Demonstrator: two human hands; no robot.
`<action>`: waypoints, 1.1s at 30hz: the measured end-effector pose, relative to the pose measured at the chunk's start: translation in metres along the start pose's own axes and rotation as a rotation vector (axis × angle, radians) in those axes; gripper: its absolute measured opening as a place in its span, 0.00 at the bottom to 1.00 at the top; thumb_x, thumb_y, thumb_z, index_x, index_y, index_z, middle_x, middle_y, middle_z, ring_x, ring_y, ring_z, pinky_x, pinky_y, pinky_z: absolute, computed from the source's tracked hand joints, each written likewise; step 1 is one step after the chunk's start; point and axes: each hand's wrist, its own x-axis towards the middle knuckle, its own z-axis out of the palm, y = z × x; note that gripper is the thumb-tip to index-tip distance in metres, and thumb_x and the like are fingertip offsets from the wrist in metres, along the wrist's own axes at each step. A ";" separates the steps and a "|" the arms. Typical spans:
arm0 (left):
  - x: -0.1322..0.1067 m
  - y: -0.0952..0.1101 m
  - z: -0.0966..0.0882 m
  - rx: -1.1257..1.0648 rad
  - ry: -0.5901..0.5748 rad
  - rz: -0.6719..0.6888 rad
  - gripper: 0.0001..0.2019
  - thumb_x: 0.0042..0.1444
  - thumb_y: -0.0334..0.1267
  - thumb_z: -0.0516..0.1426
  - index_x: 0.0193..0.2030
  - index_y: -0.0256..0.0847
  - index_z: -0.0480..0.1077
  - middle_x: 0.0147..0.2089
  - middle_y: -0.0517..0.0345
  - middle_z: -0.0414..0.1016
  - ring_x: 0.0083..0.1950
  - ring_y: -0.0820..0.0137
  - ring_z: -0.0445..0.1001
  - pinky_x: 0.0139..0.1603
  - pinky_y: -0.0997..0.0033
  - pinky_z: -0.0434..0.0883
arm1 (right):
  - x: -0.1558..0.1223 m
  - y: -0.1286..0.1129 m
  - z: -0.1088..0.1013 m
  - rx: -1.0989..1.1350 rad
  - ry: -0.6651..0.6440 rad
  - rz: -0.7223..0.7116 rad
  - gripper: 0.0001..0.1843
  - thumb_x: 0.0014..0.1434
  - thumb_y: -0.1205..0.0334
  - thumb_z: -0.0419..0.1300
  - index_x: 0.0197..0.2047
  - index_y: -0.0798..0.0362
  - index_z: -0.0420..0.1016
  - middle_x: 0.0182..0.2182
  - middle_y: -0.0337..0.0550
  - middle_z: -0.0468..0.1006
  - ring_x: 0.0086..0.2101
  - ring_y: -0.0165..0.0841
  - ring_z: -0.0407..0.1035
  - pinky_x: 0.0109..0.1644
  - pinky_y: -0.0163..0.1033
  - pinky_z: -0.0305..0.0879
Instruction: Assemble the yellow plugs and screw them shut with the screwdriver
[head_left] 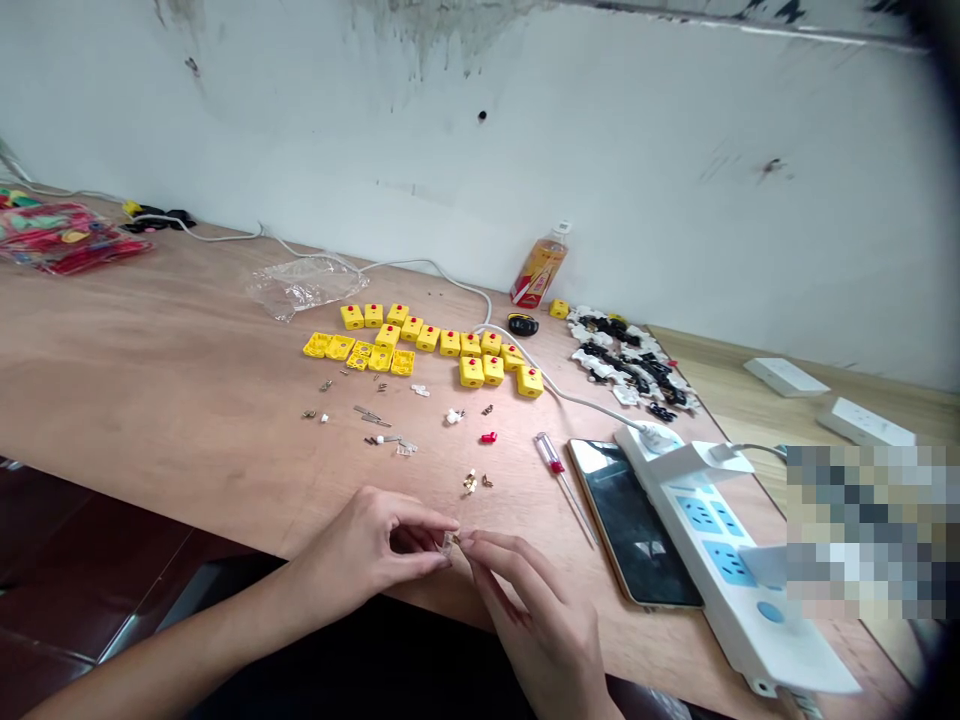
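Note:
Near the table's front edge, my left hand [369, 550] pinches a small clear plastic piece [447, 544] between thumb and fingertips. My right hand [534, 590] meets it there, its fingertips closed on a tiny brass-coloured part [456, 539] touching the clear piece; the fingers partly hide both. Just beyond lie small brass parts [470, 484], a red piece [488, 438] and white plastic pieces [454, 416]. Further left are thin metal strips [369, 415] and another clear piece [406, 449]. Several yellow boxes with red buttons [471, 372] stand behind, beside open yellow shells [319, 345].
On the right are a screwdriver [559, 470], a phone [637, 530] and a white power strip [780, 640] with a cable crossing the table. At the back stand a drink bottle [538, 270] and black-and-white parts [630, 360]. Plastic bags [307, 285] lie to the left.

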 end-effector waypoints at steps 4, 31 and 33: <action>0.000 0.003 -0.002 0.020 -0.005 0.025 0.13 0.58 0.35 0.65 0.50 0.40 0.83 0.41 0.53 0.84 0.39 0.66 0.81 0.41 0.73 0.76 | 0.002 -0.005 -0.003 -0.012 -0.029 0.001 0.17 0.68 0.75 0.58 0.55 0.48 0.77 0.44 0.44 0.84 0.43 0.31 0.81 0.48 0.31 0.79; -0.002 0.003 -0.004 -0.074 -0.017 -0.051 0.10 0.54 0.38 0.69 0.39 0.38 0.76 0.34 0.61 0.80 0.35 0.72 0.77 0.39 0.75 0.74 | 0.036 0.026 -0.020 -0.559 -0.094 0.117 0.16 0.73 0.61 0.50 0.54 0.47 0.78 0.41 0.49 0.77 0.37 0.40 0.77 0.37 0.44 0.77; -0.002 0.002 -0.004 -0.077 -0.012 -0.046 0.10 0.54 0.38 0.69 0.40 0.38 0.77 0.35 0.61 0.80 0.35 0.72 0.77 0.40 0.75 0.74 | 0.041 0.028 -0.017 -0.576 -0.165 0.100 0.17 0.72 0.65 0.50 0.55 0.47 0.78 0.41 0.49 0.77 0.38 0.40 0.77 0.39 0.44 0.76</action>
